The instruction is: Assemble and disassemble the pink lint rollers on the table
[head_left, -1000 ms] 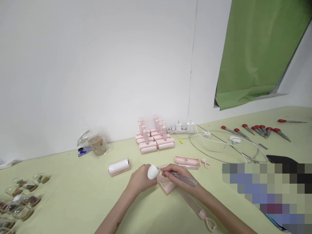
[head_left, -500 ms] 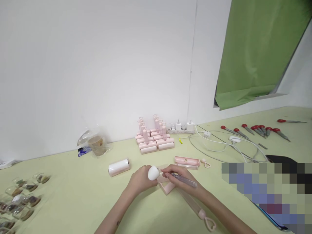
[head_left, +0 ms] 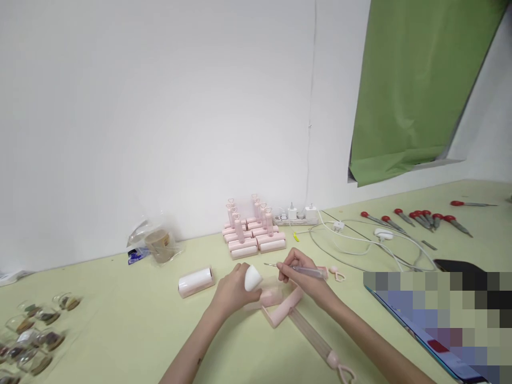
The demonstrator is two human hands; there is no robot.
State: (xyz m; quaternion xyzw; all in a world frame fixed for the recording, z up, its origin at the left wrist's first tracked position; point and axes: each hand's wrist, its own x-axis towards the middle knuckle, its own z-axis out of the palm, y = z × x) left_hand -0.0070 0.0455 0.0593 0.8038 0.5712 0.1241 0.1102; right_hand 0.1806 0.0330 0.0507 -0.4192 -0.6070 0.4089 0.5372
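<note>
My left hand (head_left: 232,290) is closed round a white lint roller roll (head_left: 253,278), its rounded end turned up to the right. Between the fingertips of my right hand (head_left: 301,271) is a slim craft knife (head_left: 306,271) with a clear handle, its thin metal tip pointing left, apart from the roll. Below the hands lies a pink lint roller frame (head_left: 282,309) with a see-through handle and a heart-shaped loop (head_left: 346,373). A pale pink see-through cover (head_left: 272,294) is beside the left hand. Partly hidden behind the right hand is another pink piece (head_left: 322,271) with a heart loop.
A white roll in a pink case (head_left: 196,281) lies to the left. Several assembled pink lint rollers (head_left: 256,240) stand by the wall near a power strip (head_left: 296,218) and cables. Red-topped tools (head_left: 420,216), a plastic bag (head_left: 158,240), small glass domes (head_left: 38,333) and a screen (head_left: 416,333) surround the workspace.
My right hand has moved up and right, drawing the knife tip away from the white roll. The roll has tilted in my left hand, and more of the pink frame shows.
</note>
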